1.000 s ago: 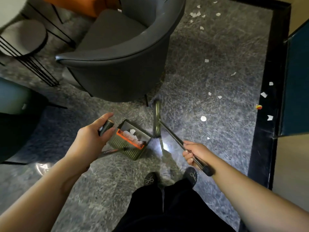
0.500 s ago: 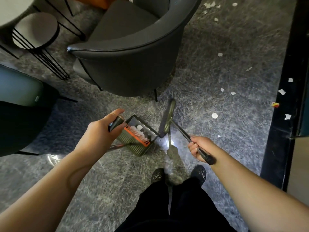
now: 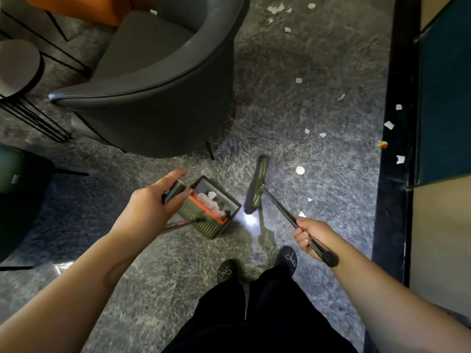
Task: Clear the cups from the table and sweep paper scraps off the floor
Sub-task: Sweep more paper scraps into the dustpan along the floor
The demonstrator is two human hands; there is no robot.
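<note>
In the middle of the frame we see the left hand (image 3: pixel 150 207) curled around the dark handle end (image 3: pixel 175 191) of a green dustpan (image 3: pixel 211 207). The dustpan sits on the grey floor (image 3: pixel 280 103) just below the dark armchair (image 3: pixel 153 93), and some white paper pieces lie inside it, behind its orange comb. At the lower right of the middle, the right hand (image 3: pixel 314 236) is clamped around the black handle of the broom (image 3: pixel 279 207). The broom head (image 3: pixel 256 186) stands on the floor just to the right of the dustpan, apart from it. We see paper scraps (image 3: pixel 300 170) spread on the floor in the upper right part of the frame, several along the black strip (image 3: pixel 395 72) at the right. At the bottom centre are two dark shoes (image 3: pixel 226 271). We cannot see any cups.
</note>
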